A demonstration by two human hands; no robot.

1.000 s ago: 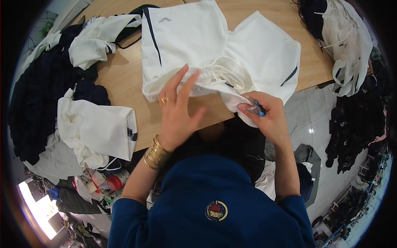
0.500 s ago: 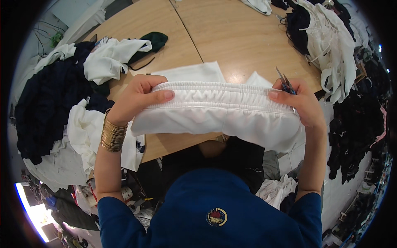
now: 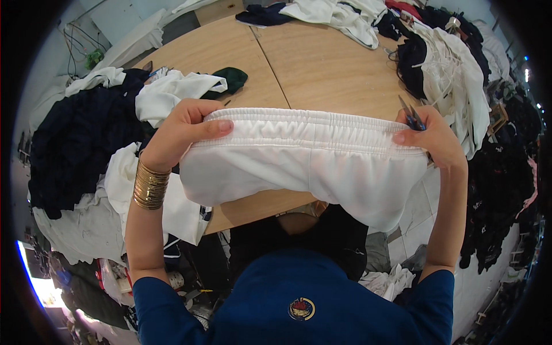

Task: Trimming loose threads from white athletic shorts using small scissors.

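A white garment with a gathered elastic waistband [image 3: 305, 164] is stretched between my two hands, its lower cloth hanging over the table's near edge. My left hand [image 3: 195, 123] grips one end of the waistband, thumb on the near face and the other fingers behind it. At the opposite end my right hand [image 3: 428, 135] pinches the band the same way. Small thread snips [image 3: 411, 115] with dark handles also sit in my right hand, their blades pointing up and away. Gold bangles [image 3: 150, 183] circle my left wrist.
The wooden table [image 3: 218, 52] has a seam across it. Dark clothes [image 3: 80, 138] and white cloth [image 3: 172, 95] heap at the left. White garments with loose cords [image 3: 454, 80] lie at the far right, and black clothes [image 3: 497, 195] hang below them.
My hands have moved slightly farther apart, drawing the waistband wider. The garment's lower part hangs further down, and the white cloth behind it no longer shows. The view has shifted, showing more of the table's far side.
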